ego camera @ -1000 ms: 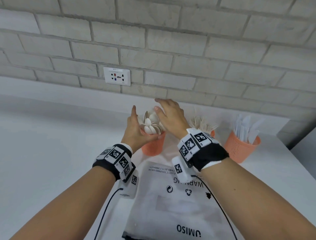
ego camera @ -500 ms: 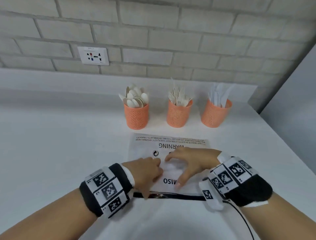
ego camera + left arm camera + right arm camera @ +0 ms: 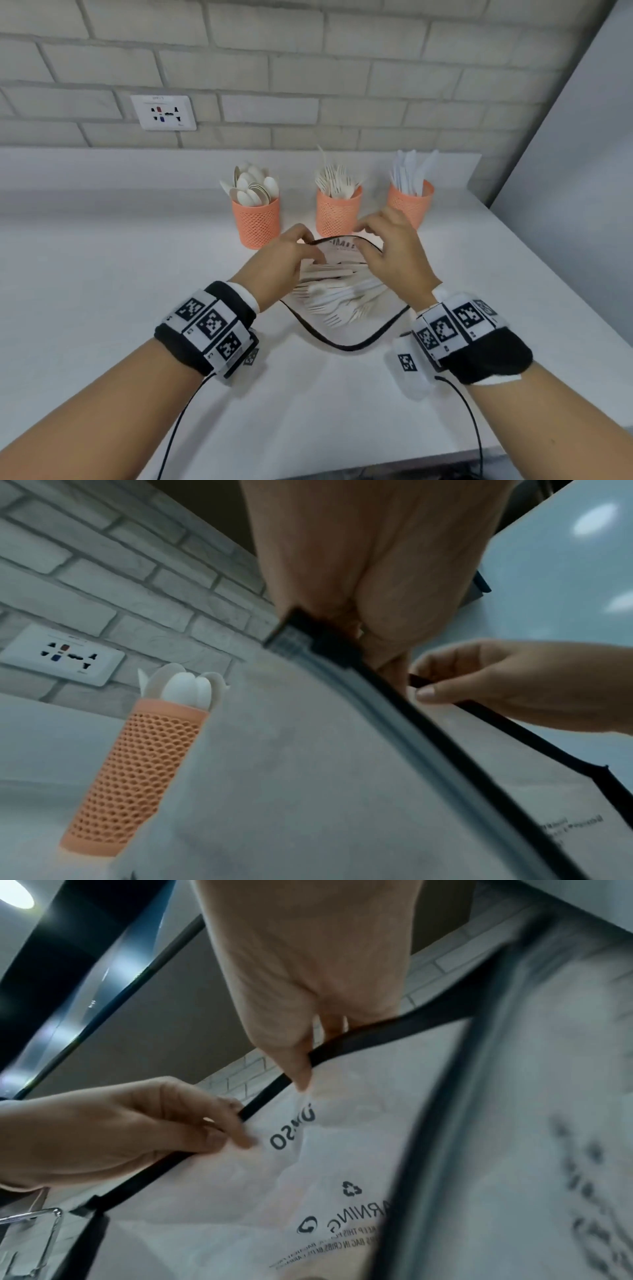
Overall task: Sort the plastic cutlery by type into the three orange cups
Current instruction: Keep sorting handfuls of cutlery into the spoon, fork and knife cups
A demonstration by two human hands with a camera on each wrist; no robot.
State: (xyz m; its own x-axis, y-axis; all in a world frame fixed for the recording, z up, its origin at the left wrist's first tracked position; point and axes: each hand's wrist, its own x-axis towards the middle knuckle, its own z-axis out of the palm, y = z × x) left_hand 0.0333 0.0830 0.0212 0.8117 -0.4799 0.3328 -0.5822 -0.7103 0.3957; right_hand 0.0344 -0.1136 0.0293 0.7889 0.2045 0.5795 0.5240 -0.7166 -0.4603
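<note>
At the bag mouth: I have both hands on the black zip rim of the plastic bag [image 3: 346, 329], which lies on the white tabletop [image 3: 102, 291] just in front of the cups.
Left hand [image 3: 281, 263]: fingers curled, pinching the far rim at its left part; the wrist view shows the black strip running out from under the fingertips.
Right hand [image 3: 394, 253]: thumb and fingers pinching the same far rim a little to the right, lifting it so the mouth gapes toward me.
Loose cutlery [image 3: 339, 294]: a mixed white pile inside the open bag, forks and spoon-like pieces lying flat and crossed over each other.
Spoon cup [image 3: 256, 219]: left, packed with spoons.
Fork cup [image 3: 338, 214]: middle, tines up.
Knife cup [image 3: 409, 204]: right, partly behind my right hand.
Handling, my judgement: pieces are light, stiff and smooth, likely to slip and to tangle at the tines; I would take one by the handle, not the head. The film is soft and will collapse if I let go with both hands.
Progress, my judgement: cups are well filled, but this pile remains to be sorted.
</note>
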